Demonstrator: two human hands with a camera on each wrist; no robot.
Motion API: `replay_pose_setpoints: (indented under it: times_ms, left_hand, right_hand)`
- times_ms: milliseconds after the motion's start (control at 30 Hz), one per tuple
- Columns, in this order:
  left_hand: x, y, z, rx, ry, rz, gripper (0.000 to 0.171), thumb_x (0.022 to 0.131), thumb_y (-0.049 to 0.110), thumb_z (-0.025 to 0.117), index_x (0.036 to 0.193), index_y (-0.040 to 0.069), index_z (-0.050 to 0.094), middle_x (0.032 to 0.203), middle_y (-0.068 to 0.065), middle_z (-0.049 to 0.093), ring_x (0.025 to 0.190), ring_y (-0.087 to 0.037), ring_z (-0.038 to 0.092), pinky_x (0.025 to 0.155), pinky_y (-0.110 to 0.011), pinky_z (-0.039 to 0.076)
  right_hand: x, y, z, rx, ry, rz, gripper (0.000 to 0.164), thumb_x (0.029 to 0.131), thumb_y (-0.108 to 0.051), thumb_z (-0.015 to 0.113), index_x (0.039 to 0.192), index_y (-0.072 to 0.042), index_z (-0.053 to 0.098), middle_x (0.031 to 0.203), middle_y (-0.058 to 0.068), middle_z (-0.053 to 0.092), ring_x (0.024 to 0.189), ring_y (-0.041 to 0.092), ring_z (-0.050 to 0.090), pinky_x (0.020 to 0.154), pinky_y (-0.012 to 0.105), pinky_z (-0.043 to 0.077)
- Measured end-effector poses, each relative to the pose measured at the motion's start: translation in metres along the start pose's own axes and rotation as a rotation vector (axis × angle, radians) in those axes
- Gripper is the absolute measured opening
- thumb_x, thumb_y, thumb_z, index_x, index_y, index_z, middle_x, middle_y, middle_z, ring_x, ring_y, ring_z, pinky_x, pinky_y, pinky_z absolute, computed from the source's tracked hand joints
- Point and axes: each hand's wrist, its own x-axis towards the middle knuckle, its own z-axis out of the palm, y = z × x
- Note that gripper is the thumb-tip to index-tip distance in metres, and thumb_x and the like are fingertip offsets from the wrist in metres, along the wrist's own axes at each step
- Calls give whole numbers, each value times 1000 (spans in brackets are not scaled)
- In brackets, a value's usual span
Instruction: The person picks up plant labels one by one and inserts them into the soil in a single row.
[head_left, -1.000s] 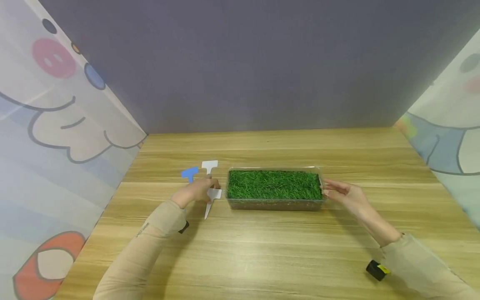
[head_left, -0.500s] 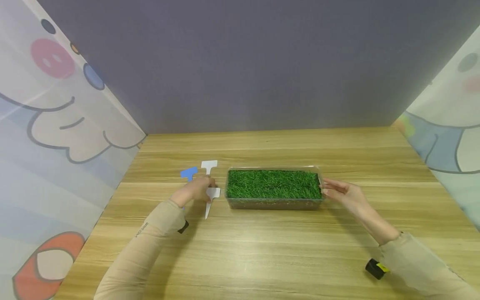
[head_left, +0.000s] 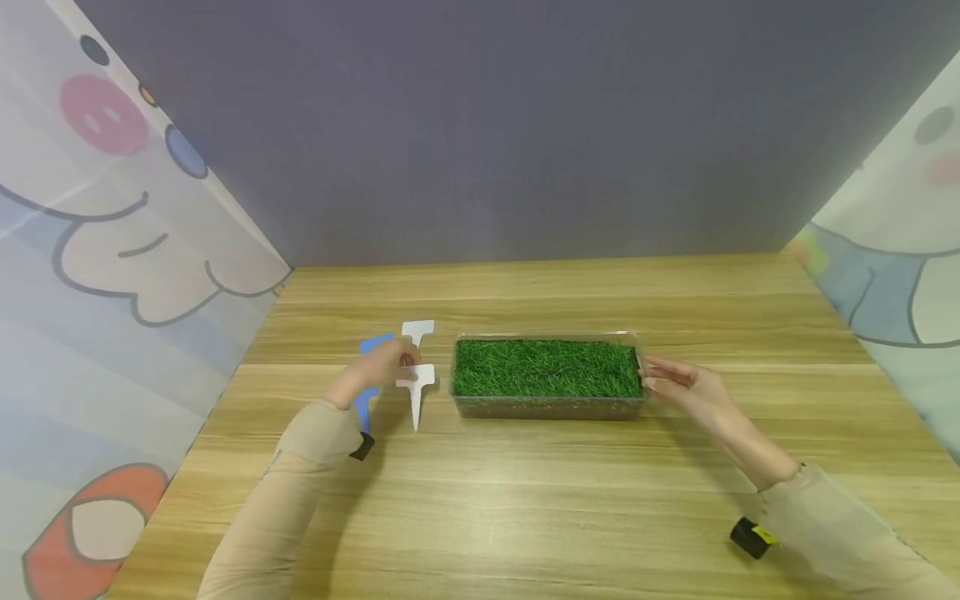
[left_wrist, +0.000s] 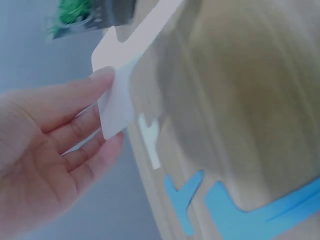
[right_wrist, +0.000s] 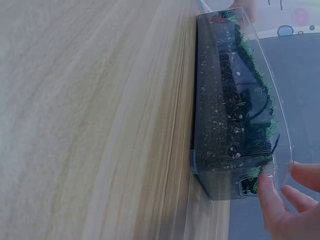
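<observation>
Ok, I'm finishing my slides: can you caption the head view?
Left hand pinches a white tag; right hand holds one end of a clear box of grass.

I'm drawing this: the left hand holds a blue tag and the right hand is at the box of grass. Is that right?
Almost! The tag in the left hand is white, not blue, as the left wrist view shows. The right hand is at the box of grass, as you said.

Toward the left edge of the tabletop (head_left: 525, 500), my left hand (head_left: 382, 363) is pinching between the thumb (left_wrist: 90, 93) and the bent fingers (left_wrist: 109, 154). Toward the right edge, my right hand (head_left: 703, 393) has thumb and forefinger extended, slightly parted. Both my forearms (head_left: 273, 504) slant inward.
</observation>
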Motion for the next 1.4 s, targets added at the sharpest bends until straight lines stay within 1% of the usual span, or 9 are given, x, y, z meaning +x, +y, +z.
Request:
replay_pose_setpoints:
  times_ms: [200, 433, 567, 700, 767, 1000, 1100, 1233, 1400]
  left_hand:
    - [-5, 2, -12, -76, 22, 60, 13, 82, 1, 58, 93, -4, 63, 87, -10, 61, 82, -23, 56, 75, -35, 48]
    - [-12, 11, -24, -130, 29, 3, 13, 84, 6, 58, 95, 2, 64, 85, -4, 61, 76, -16, 55, 67, -29, 47]
    - [-15, 19, -31, -135, 54, 22, 12, 85, 7, 58, 95, 2, 63, 82, -5, 61, 73, -15, 55, 65, -28, 47]
    - [-18, 28, -40, -104, 101, 43, 12, 85, 8, 58, 94, 2, 63, 80, -4, 61, 72, -16, 55, 65, -28, 46]
    - [-19, 34, -44, -86, 118, 40, 11, 84, 9, 59, 93, 3, 63, 80, -3, 61, 71, -16, 55, 64, -29, 46]
    - [-20, 57, -55, -49, 153, 59, 13, 83, 8, 60, 95, 2, 63, 78, -3, 60, 68, -15, 52, 62, -29, 45]
    - [-17, 66, -57, -27, 164, 79, 15, 84, 8, 60, 96, 2, 63, 79, -3, 61, 69, -14, 53, 63, -28, 46]
    - [-9, 78, -58, -11, 173, 98, 15, 84, 9, 59, 97, 4, 63, 82, -3, 61, 73, -14, 54, 67, -29, 46]
    - [1, 98, -58, 25, 174, 134, 13, 85, 9, 58, 95, 4, 63, 83, -4, 62, 75, -16, 56, 68, -30, 47]
  right_hand:
    - [0, 1, 0, 18, 3, -13, 52, 88, -16, 54, 131, 6, 33, 121, 25, 47, 86, -2, 58, 82, 24, 47]
    - [1, 1, 0, 35, 0, 0, 53, 88, -16, 54, 131, 6, 33, 121, 22, 48, 87, -2, 58, 83, 25, 46]
    - [1, 1, 1, 19, -2, 7, 53, 88, -17, 54, 132, 5, 33, 122, 23, 46, 87, -2, 57, 84, 24, 46]
    - [1, 2, 0, 7, -2, 2, 54, 88, -18, 54, 132, 5, 32, 122, 23, 46, 87, -2, 57, 83, 22, 46]
    - [0, 1, 0, 7, -1, 5, 54, 88, -19, 54, 132, 4, 33, 123, 23, 46, 88, -2, 58, 83, 22, 45]
    - [1, 2, 0, -2, -1, 6, 55, 88, -20, 55, 132, 4, 33, 122, 22, 47, 87, -3, 57, 82, 20, 45]
    - [1, 2, 0, 25, 0, 12, 56, 87, -21, 55, 132, 4, 33, 122, 21, 47, 88, -2, 57, 83, 20, 45]
    - [0, 3, 0, 54, 2, 14, 56, 87, -20, 57, 132, 4, 33, 121, 18, 50, 89, 0, 58, 83, 23, 46]
    - [0, 3, -1, 67, 1, 19, 57, 86, -20, 57, 131, 5, 33, 119, 15, 52, 88, -1, 58, 83, 23, 46]
